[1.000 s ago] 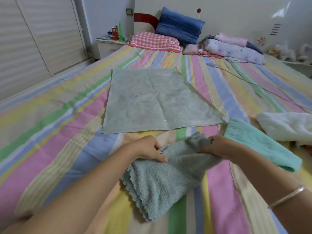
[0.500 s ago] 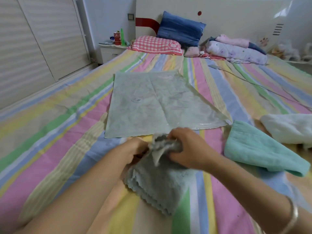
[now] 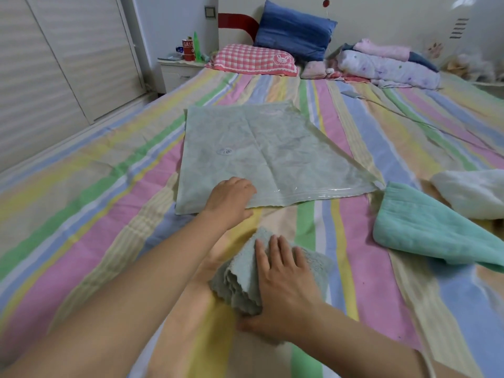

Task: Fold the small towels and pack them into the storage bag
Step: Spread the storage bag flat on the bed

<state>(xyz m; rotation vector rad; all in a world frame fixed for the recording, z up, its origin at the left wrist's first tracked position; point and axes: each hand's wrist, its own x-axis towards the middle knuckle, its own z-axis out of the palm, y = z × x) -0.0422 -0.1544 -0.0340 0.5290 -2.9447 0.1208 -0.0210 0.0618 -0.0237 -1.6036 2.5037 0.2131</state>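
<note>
As seen from the head camera, the striped bed [image 3: 81,214] carries all items under review. A translucent grey-green storage bag [image 3: 259,148] lies flat and spread out at mid-bed, its zip-seal edge nearest the person. The left hand [image 3: 231,199] rests on that near edge towards the bag's left corner, its fingers bent over the top of the plastic and its thumb at the hem; whether it pinches the edge or merely lies on it cannot be told. Nearer the person, apart from the bag, a grey-green towel [image 3: 237,282] sits on the bed folded into a small stack, with scalloped layers showing on its left side. The right hand [image 3: 283,285] is released and flat, its fingers straight and slightly spread, pressing on top of this towel with the thumb along the near edge. To the right, a mint-green towel [image 3: 425,236] lies loosely folded, just beside the bag's right corner, and a white towel [image 3: 474,192] lies behind it, the two touching. At the head of the bed are a pink checked pillow [image 3: 251,60], a blue pillow [image 3: 294,28] propped behind it, and bundled bedding [image 3: 387,64] to the right. A bedside cabinet [image 3: 177,72] at far left holds a red tin [image 3: 188,50] and a green bottle [image 3: 197,46].
</note>
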